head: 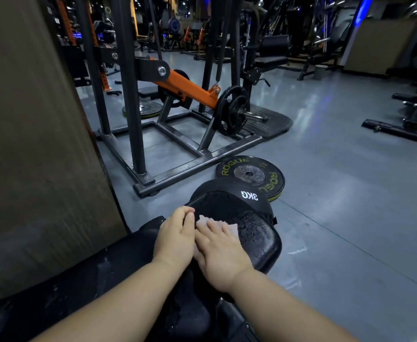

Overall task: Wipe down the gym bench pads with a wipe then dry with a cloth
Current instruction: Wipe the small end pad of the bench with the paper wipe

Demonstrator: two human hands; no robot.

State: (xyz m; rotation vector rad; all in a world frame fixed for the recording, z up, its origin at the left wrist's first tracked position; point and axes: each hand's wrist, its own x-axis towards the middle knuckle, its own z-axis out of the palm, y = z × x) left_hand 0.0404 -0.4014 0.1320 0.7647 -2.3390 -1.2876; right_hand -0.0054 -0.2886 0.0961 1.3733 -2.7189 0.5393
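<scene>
A black bench seat pad [259,239] lies low in the middle of the head view, its surface wet with droplets. My right hand [218,253] presses flat on a pale wipe [232,227] spread over the pad. Only the wipe's far edge shows past the fingers. My left hand [176,236] rests next to it on the pad's left side, fingers curled over the pad's far left edge. The longer black pad [84,282] runs toward me at the lower left.
A black 3KG weight [242,197] lies just beyond the pad, with a Rogue plate [249,174] on the grey floor behind it. A steel and orange plate-loaded machine [182,90] stands ahead. A brown panel [29,144] fills the left side.
</scene>
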